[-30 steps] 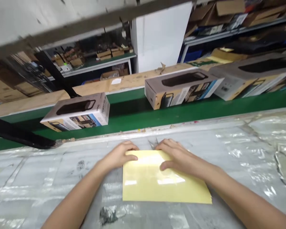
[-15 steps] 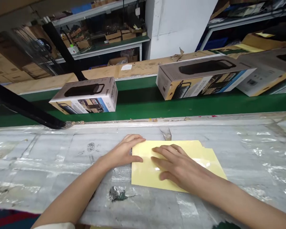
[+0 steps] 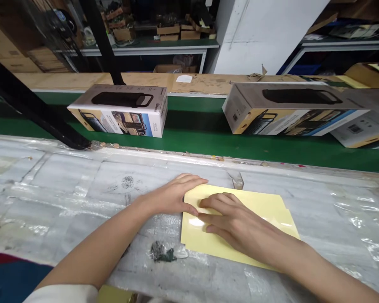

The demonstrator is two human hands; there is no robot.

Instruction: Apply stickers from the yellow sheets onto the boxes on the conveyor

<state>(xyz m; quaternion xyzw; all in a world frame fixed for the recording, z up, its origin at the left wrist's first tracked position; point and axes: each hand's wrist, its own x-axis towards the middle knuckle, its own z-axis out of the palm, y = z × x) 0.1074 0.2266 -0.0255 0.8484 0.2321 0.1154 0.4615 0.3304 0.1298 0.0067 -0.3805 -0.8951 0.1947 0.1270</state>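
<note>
A small stack of glossy yellow sheets lies flat on the plastic-covered worktop, its edges slightly out of line at the right end and the lower left corner. At the left end, my left hand touches the stack, thumb spread away from the fingers and resting near the edge. My right hand lies over the middle of the top sheet, its fingers a little bent and apart, the tips pointing left toward my left thumb. Part of the sheets is hidden beneath the right hand and forearm.
Beyond the worktop runs a green conveyor belt. It carries a printed speaker box on the left and another box on the right, with a further box behind. A black post slants down at the left.
The view has tilted and shifted. My right fingertips have come closer to my left thumb, and the sheets' edges now stick out at the lower left, with a smaller step at the right.
</note>
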